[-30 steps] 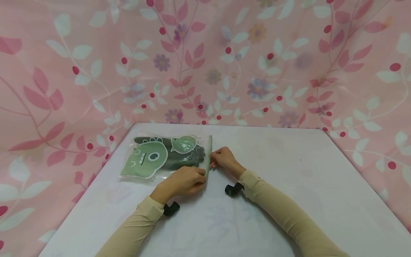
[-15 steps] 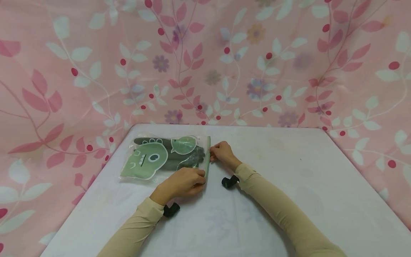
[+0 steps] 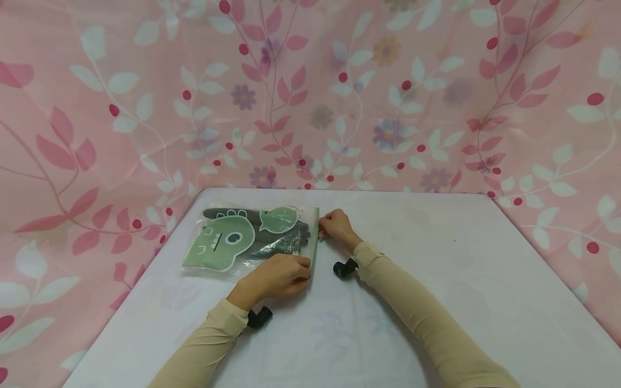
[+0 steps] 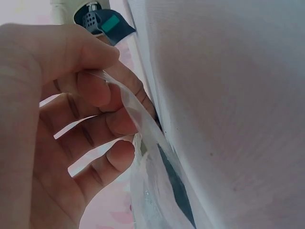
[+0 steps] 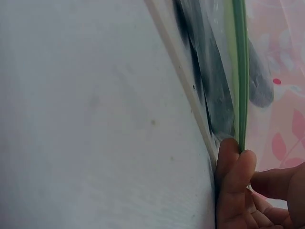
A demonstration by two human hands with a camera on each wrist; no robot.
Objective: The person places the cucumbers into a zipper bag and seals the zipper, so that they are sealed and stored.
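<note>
A clear plastic zip bag [image 3: 224, 245] printed with a green cartoon dinosaur lies on the white-covered table, with dark green contents showing through. Its green zip strip [image 3: 314, 252] runs along the right end. My left hand [image 3: 277, 275] grips the near corner of that end; in the left wrist view the thumb and index finger pinch the clear film [image 4: 138, 112]. Farther along the same edge, my right hand [image 3: 338, 229] pinches the strip between thumb and fingers, as the right wrist view of the green strip [image 5: 241, 71] shows.
A white cloth [image 3: 412, 269] covers the table. Pink floral fabric [image 3: 310, 97] hangs behind it and at both sides. Each wrist carries a small black camera, the left one [image 3: 260, 317] and the right one [image 3: 345, 268] both close over the cloth.
My right hand has moved a little away from me along the green strip, toward the bag's far corner. The left hand stays at the near corner, and the bag has hardly shifted.
</note>
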